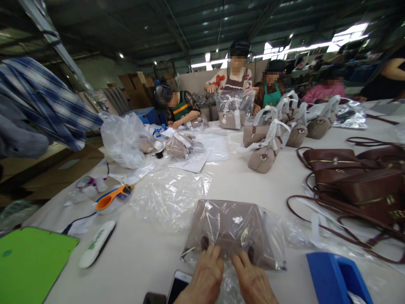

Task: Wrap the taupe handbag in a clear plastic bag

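Note:
In front of me a taupe handbag (228,215) lies flat on the table inside a clear plastic bag (272,236). My left hand (207,270) is closed on the near edge of this plastic, beside a dark brown part of the handbag. A short way to its right, my right hand (251,276) grips the same edge near a second dark brown part. My fingertips are bent over the film and partly hidden. Loose plastic hangs between my wrists. A smartphone (179,285) lies by my left forearm, partly covered.
Crumpled clear plastic (171,196) lies beyond on the left, near orange-handled scissors (109,199) and a white oblong device (97,244). A blue dispenser (337,276) and brown leather bags (341,169) stand right. Wrapped-handle handbags (264,156) and several co-workers are across the table.

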`<state>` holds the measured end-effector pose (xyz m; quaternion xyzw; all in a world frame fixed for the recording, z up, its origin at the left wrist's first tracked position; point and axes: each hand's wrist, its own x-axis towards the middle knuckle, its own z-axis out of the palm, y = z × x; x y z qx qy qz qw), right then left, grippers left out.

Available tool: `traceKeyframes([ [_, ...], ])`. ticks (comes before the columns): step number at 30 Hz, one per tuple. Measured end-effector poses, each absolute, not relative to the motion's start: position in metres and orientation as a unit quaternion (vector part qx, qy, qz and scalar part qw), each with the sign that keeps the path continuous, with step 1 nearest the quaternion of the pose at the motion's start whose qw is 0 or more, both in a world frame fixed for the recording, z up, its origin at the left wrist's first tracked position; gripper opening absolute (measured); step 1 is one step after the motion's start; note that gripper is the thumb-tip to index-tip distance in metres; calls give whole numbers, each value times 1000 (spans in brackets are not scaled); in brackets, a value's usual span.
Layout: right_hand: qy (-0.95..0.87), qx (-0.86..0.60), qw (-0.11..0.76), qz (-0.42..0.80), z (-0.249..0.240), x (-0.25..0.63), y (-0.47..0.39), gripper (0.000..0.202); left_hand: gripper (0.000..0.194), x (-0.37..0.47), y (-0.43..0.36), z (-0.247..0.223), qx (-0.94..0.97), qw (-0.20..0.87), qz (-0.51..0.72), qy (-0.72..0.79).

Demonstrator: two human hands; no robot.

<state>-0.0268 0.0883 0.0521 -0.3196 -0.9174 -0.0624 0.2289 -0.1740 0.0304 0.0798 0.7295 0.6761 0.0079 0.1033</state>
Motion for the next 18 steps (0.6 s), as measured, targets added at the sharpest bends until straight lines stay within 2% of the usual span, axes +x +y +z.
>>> traceKeyframes([
  [2, -907, -355, 219, -53, 57, -25, 88, 34, 30, -178, 27, 83, 718, 84, 13, 691],
  [8, -901, -385, 198, -17, 54, -20, 95, 24, 13, -193, 36, 94, 690, 134, 7, 711],
  [18, -895, -374, 245, 3, 57, -25, 93, 27, 12, -192, 47, 97, 692, 150, -29, 705],
])
